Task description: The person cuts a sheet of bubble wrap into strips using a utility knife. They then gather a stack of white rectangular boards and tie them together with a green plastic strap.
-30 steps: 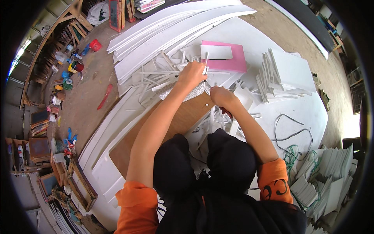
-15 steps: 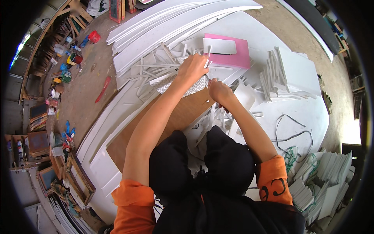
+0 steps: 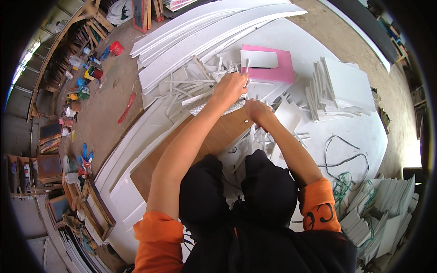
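Note:
My left hand (image 3: 230,89) is closed around a thin white strip (image 3: 248,64), whose end sticks up past the fingers. Just right of it and a little nearer, my right hand (image 3: 258,112) is closed on a slim, dark-handled tool mostly hidden in the fist; its kind cannot be made out. The two hands almost touch. Beneath them lies the far end of a brown wooden board (image 3: 200,141). A white piece with a woven-looking texture (image 3: 196,107) rests there, partly covered by my left hand and forearm.
Loose white strips (image 3: 182,86) are heaped beyond the board. Farther off lie long white panels (image 3: 195,41) and a pink sheet (image 3: 285,68) bearing a white card (image 3: 259,58). White sheets (image 3: 348,86) are stacked at right, near a dark cord (image 3: 327,152). Bundled white pieces (image 3: 387,204) stand lower right.
The whole view has shifted slightly, moving the scene a little right and down. Both hands keep their grips close together over the board's far end.

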The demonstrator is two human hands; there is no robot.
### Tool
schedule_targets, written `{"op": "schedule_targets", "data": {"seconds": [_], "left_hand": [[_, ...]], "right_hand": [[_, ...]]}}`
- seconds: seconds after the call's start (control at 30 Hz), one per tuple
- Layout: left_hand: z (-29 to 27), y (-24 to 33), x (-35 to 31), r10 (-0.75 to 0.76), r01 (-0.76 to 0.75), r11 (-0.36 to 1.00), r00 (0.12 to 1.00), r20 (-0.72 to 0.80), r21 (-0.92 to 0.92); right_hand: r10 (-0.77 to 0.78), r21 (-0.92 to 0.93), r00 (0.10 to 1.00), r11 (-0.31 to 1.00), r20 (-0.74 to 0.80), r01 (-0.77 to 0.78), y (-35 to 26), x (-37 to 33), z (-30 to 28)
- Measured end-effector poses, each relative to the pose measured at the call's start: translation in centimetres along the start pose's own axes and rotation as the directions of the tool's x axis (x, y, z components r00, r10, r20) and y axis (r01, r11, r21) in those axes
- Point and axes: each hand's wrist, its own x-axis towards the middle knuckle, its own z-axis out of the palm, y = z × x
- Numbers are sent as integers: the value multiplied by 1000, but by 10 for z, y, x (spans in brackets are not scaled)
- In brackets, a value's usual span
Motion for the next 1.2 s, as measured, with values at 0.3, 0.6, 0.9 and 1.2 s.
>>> {"op": "schedule_targets", "data": {"seconds": [0.3,0.6,0.9,1.2], "left_hand": [[1,-3,4,-53,54,998,998,33,-39],[1,2,1,-66,66,994,998,11,-85],[6,7,-6,32,-33,999,999,-10,-5],[0,0,-4,3,-3,1000,999,-52,-7]], "right_hand": [[86,35,991,995,104,-90,-9,-40,-27],[13,-24,999,1000,32,-12,1,-2,2],[-52,-73,998,996,28,54,9,16,13],[-50,-130,996,990,74,59,2,-22,-11]]}}
